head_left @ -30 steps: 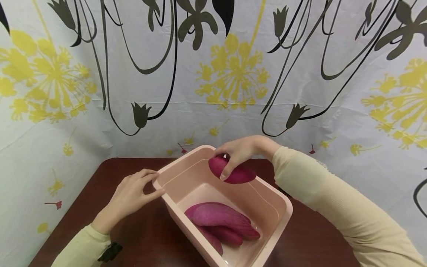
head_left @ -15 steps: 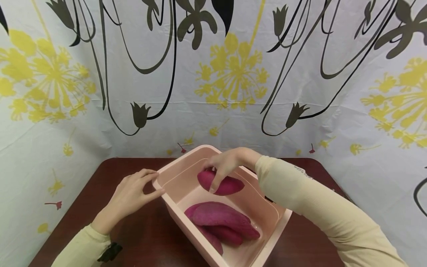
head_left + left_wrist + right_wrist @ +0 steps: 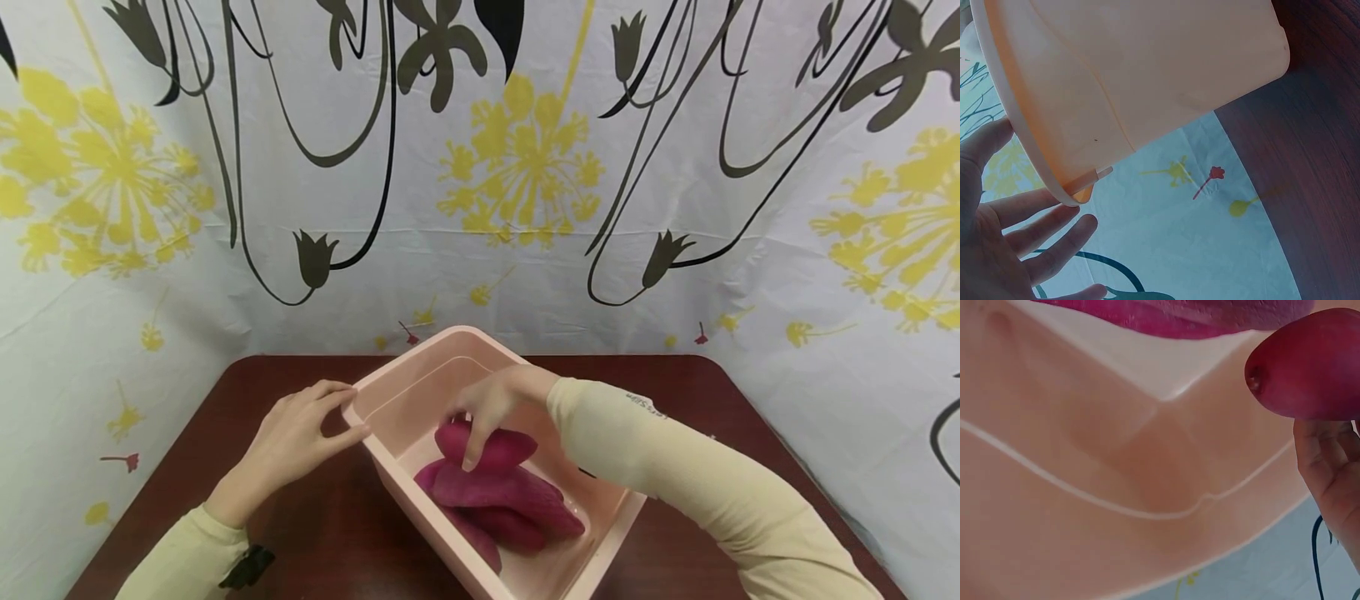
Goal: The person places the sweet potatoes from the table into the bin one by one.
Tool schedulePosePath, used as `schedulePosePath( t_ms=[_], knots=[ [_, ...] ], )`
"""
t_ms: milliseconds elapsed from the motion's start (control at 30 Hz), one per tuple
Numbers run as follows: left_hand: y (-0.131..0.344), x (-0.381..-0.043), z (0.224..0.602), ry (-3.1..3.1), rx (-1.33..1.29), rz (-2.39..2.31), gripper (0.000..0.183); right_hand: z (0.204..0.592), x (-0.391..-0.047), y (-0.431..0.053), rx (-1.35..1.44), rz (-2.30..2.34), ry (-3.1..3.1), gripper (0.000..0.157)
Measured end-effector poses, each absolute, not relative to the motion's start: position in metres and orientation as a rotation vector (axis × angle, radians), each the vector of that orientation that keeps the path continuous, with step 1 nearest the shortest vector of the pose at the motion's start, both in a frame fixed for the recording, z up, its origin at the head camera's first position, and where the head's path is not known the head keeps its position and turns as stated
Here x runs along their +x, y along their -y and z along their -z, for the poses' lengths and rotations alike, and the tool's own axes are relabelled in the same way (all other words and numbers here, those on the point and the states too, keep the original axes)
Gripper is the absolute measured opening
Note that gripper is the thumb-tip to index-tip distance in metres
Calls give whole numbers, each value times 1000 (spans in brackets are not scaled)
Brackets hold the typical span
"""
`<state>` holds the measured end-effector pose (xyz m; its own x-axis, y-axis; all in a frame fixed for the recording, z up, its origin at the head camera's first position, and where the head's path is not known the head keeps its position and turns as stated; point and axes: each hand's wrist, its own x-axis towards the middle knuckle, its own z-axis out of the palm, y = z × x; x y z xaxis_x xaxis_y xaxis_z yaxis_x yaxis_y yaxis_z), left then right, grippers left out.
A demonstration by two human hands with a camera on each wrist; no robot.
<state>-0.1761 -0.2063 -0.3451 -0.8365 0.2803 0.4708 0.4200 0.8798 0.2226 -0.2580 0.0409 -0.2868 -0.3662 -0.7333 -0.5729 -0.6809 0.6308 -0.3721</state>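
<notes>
A pale pink plastic tub [image 3: 405,390] stands at an angle on the table. My left hand [image 3: 296,433] holds its left corner, thumb and forefinger on the rim; in the left wrist view, the other fingers of the left hand [image 3: 1035,237] spread past the rim [image 3: 1013,125]. Inside the tub, my right hand [image 3: 491,402] grips a magenta-skinned sweet potato [image 3: 513,451] from above. It hangs right over or against several other sweet potatoes [image 3: 495,490] on the tub floor; contact cannot be told. The right wrist view shows the gripped sweet potato's [image 3: 1310,369] rounded end.
Beneath the tub is a dark red-brown table [image 3: 315,525]. A white cloth [image 3: 465,283] printed with yellow and dark plants hangs behind and at the sides. The tub's bare floor [image 3: 1135,359] shows in the right wrist view.
My right hand has carried the sweet potato from the tub's far right rim down and left, deeper into the tub, close to the others. The left hand and tub have stayed put.
</notes>
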Motion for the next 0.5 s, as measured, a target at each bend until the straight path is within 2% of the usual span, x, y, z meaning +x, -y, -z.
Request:
schedulePosePath(
  t_ms=[233,500],
  knots=[
    [206,-176,345,2611,-516,448,52,300,-252,-33,-1125,83,-2082,46],
    [206,-176,346,2604,-521,443,52,309,-247,-29,-1131,37,-2095,46]
  ],
)
